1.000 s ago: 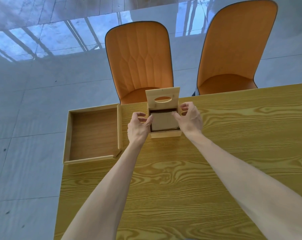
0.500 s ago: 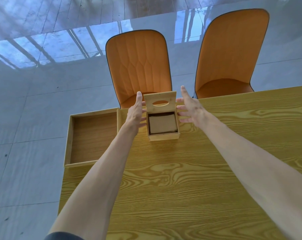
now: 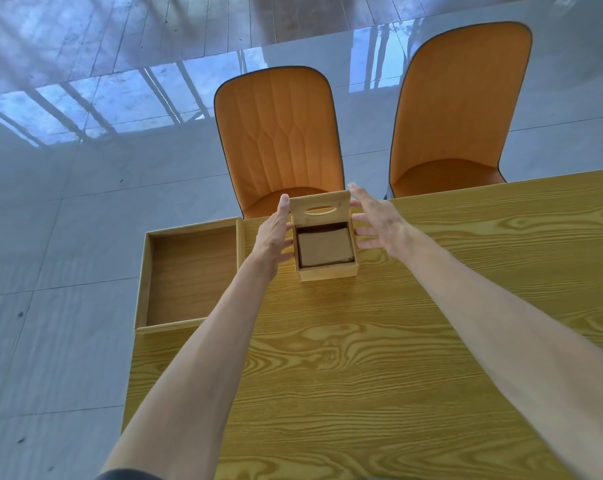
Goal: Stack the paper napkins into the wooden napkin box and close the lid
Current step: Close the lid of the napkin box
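Note:
A small wooden napkin box (image 3: 327, 272) stands near the table's far edge. A stack of brown paper napkins (image 3: 324, 250) fills it. Its hinged lid (image 3: 320, 210), with an oval slot, stands upright at the back. My left hand (image 3: 271, 233) is against the box's left side, thumb up beside the lid's left edge. My right hand (image 3: 376, 218) is spread open at the right side, fingertips close to the lid's right edge. Neither hand clearly grips anything.
A shallow wooden tray (image 3: 189, 271) lies left of the box, overhanging the wooden table (image 3: 397, 358) on its left edge. Two orange chairs (image 3: 279, 133) (image 3: 459, 109) stand behind the table on a glossy grey tiled floor.
Both hands left the napkins inside the box, opened, and rose to the lid's two sides. The napkins now lie flat in the box.

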